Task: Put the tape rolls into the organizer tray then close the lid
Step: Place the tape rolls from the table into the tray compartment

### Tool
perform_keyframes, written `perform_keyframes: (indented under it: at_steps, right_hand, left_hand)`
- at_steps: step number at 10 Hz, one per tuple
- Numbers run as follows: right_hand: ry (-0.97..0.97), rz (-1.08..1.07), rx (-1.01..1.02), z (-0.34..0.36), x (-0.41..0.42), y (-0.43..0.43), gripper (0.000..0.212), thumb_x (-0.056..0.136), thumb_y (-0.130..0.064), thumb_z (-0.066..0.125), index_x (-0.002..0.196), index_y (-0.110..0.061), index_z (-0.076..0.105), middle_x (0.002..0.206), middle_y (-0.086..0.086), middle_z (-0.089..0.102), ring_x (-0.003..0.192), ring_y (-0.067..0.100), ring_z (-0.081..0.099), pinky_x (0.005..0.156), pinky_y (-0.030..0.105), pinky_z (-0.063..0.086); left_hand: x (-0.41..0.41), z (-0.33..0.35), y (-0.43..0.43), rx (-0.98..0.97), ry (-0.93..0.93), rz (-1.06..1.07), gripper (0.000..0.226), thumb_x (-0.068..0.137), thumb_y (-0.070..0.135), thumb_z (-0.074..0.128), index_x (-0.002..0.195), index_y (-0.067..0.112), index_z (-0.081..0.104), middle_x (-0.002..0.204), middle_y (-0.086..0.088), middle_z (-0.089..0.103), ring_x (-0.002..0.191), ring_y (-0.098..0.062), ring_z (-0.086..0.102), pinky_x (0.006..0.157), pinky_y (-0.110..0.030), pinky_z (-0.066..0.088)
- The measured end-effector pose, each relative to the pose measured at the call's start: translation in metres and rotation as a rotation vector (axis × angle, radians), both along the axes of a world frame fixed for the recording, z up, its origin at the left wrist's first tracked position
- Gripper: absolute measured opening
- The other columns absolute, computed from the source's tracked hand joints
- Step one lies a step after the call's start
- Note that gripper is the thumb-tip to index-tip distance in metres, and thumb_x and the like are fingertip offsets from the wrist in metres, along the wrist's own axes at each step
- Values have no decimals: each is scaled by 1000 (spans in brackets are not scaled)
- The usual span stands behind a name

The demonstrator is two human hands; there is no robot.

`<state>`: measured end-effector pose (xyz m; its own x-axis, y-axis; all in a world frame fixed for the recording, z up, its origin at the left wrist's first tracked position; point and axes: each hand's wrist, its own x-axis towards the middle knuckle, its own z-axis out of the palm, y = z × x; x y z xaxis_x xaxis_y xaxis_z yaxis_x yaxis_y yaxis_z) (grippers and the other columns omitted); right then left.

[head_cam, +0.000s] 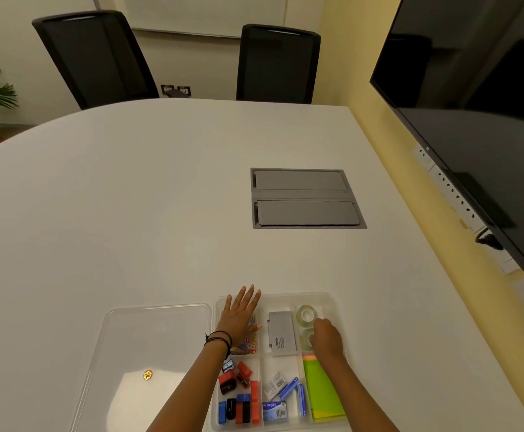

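Note:
A clear organizer tray (281, 297) lies at the table's near edge. One clear tape roll (308, 313) rests in its far right compartment. Just nearer, a second tape roll (306, 338) sits in the same compartment, partly hidden under my right hand (326, 338), whose fingers curl down on it. My left hand (241, 314) lies flat with fingers spread over the tray's far left compartment, above coloured paper clips. The clear lid (148, 347) lies flat on the table left of the tray, apart from it.
Other tray compartments hold a grey Camlin box (282, 333), red, blue and black sharpeners (237, 391), staple boxes (278, 397) and green sticky notes (323, 391). A grey cable hatch (306, 198) is set into the table farther back. Two black chairs stand behind; a large screen hangs on the right.

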<state>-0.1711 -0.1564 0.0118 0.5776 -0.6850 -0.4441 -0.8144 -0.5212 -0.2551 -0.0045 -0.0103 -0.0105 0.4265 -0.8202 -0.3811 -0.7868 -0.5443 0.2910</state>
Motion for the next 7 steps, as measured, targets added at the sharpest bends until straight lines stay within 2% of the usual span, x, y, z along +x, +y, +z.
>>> perform_keyframes:
  at_steps: [1, 2, 3, 4, 5, 7]
  right_hand:
    - [-33, 3, -38, -2, -4, -5, 48, 93, -3, 41, 58, -25, 16, 81, 0, 45, 87, 15, 47, 69, 26, 33]
    - [-4, 24, -89, 0, -2, -4, 43, 94, -3, 39, 59, -24, 22, 100, 7, 55, 94, 19, 56, 69, 26, 34]
    - [45, -9, -103, 2, 5, 0, 16, 94, -10, 41, 99, -10, 56, 118, 12, 59, 105, 26, 60, 80, 31, 47]
    - [77, -47, -74, -1, 8, 4, 31, 93, -28, 51, 116, -7, 51, 123, 11, 56, 109, 24, 59, 86, 30, 50]
    - [98, -77, -32, -3, 8, 6, 51, 85, -38, 64, 119, -6, 44, 124, 12, 54, 111, 24, 59, 88, 30, 50]
    - [92, -114, -27, -1, 13, 7, 50, 82, -26, 70, 119, -4, 44, 124, 13, 53, 110, 25, 60, 88, 29, 51]
  left_hand:
    - [0, 1, 0, -5, -2, 0, 76, 96, 43, 41, 148, 19, -9, 159, -7, -14, 147, -27, -12, 118, -49, -7]
    - [0, 1, 0, -2, -4, -2, 76, 96, 44, 41, 148, 19, -9, 159, -7, -15, 147, -27, -12, 118, -49, -7]
    - [0, 2, 0, 0, 2, 1, 76, 96, 43, 41, 148, 19, -10, 159, -7, -15, 147, -27, -12, 118, -49, -7]
    - [0, 2, 0, 0, 4, 1, 76, 97, 43, 41, 148, 19, -10, 159, -7, -15, 147, -26, -12, 118, -49, -7]
    - [0, 0, 0, 0, 2, 2, 76, 96, 43, 41, 148, 19, -9, 159, -7, -15, 147, -26, -12, 118, -49, -7]
    - [0, -1, 0, 2, -9, -3, 76, 96, 44, 41, 148, 19, -9, 159, -7, -15, 147, -26, -11, 118, -49, -7]
